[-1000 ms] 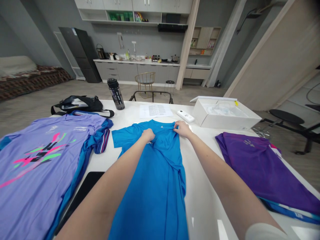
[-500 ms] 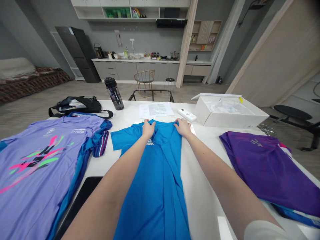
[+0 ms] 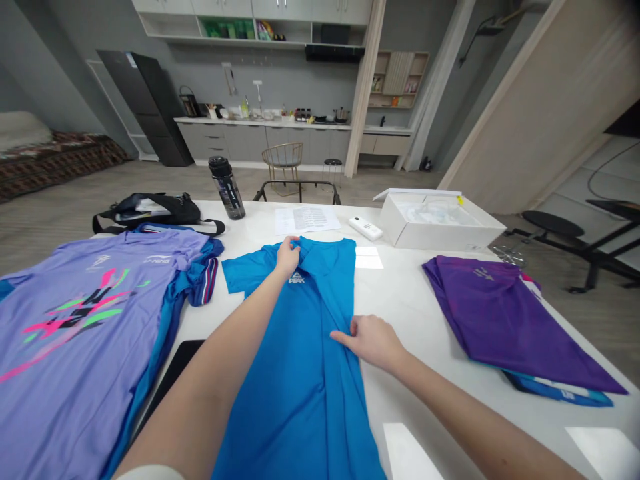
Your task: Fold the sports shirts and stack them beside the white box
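A blue T-shirt [image 3: 300, 347] with a white logo lies on the white table, its right side folded inward over the front. Near the collar, my left hand [image 3: 287, 257] pinches the shoulder cloth between thumb and fingers. Farther down, my right hand [image 3: 377, 341] is at the shirt's folded right edge. Its thumb stretches apart over the cloth while the other fingers curl by the edge, partly hidden. To the left lies a stack of shirts topped by a lilac T-shirt [image 3: 95, 300]. A folded purple shirt [image 3: 500, 313] rests on other clothing to the right.
At the table's far side stand a black bottle [image 3: 227, 190] and a white box [image 3: 435, 223]. Between them lie a printed sheet [image 3: 307, 219] and a white device [image 3: 365, 228]. A black bag [image 3: 155, 210] sits back left; a dark flat object [image 3: 173, 373] is under my left forearm.
My right hand has let go of the collar's right side and come down along the shirt's right edge. My left hand stays at the left shoulder. The view has shifted slightly right.
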`<state>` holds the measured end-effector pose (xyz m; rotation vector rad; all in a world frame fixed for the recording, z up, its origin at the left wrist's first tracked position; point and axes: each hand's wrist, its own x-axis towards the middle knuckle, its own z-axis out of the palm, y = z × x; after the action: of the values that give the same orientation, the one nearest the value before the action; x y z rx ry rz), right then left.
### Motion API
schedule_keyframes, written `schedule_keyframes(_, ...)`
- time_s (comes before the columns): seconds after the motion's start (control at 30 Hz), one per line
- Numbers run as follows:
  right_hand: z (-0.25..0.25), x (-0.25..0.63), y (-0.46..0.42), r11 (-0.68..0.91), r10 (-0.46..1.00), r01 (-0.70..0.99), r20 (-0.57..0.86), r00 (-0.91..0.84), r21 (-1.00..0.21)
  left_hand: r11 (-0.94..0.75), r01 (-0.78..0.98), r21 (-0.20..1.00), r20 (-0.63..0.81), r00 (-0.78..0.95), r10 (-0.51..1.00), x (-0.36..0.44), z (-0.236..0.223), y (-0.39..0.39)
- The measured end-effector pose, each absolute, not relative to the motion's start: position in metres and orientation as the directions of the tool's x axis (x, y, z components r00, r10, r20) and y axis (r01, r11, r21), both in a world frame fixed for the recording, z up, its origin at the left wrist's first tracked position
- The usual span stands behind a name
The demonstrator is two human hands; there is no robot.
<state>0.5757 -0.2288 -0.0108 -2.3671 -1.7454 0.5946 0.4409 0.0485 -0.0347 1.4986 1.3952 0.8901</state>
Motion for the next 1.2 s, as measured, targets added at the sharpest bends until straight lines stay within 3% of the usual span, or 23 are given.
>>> schedule_keyframes(0.2,-0.007,0.546,-0.289,-0.234,0.923,0.909,-0.372,0.097,-0.344,-0.139,0.532,0.835,0.106,0.093,0.990,0.432,-0.028,0.030)
schedule_keyframes(0.3,-0.006,0.536,-0.301,-0.218,0.936,0.904,-0.341,0.087,-0.367,-0.300,0.668,0.680,0.219,0.205,0.954,0.437,-0.027,0.004)
schedule_keyframes(0.37,-0.004,0.529,-0.311,-0.222,0.945,0.884,-0.312,0.093,-0.410,-0.333,0.772,0.542,0.174,0.285,0.943,0.445,-0.028,-0.013)
schedule_keyframes(0.43,-0.002,0.523,-0.326,-0.239,0.947,0.859,-0.305,0.103,-0.452,-0.263,0.839,0.477,0.081,0.256,0.963,0.452,-0.031,-0.024)
schedule_keyframes(0.6,-0.002,0.515,-0.375,-0.291,0.927,0.799,-0.363,0.099,-0.526,-0.089,0.838,0.538,-0.079,0.156,0.985,0.451,-0.035,-0.024)
schedule_keyframes(0.73,-0.001,0.511,-0.409,-0.290,0.921,0.713,-0.388,0.027,-0.639,-0.043,0.818,0.573,-0.107,0.127,0.986,0.433,-0.030,-0.018)
schedule_keyframes(0.97,0.007,0.501,-0.427,-0.327,0.938,0.817,-0.271,0.218,-0.475,0.007,0.858,0.514,-0.118,0.063,0.991,0.407,-0.017,-0.022)
schedule_keyframes(1.07,0.000,0.496,-0.428,-0.288,0.950,0.808,-0.257,0.175,-0.514,-0.102,0.874,0.474,0.030,0.100,0.995,0.407,-0.011,-0.042)
schedule_keyframes(1.2,-0.007,0.488,-0.430,-0.244,0.970,0.709,-0.186,0.160,-0.662,-0.479,0.819,0.317,0.292,0.396,0.870,0.415,-0.001,-0.091)
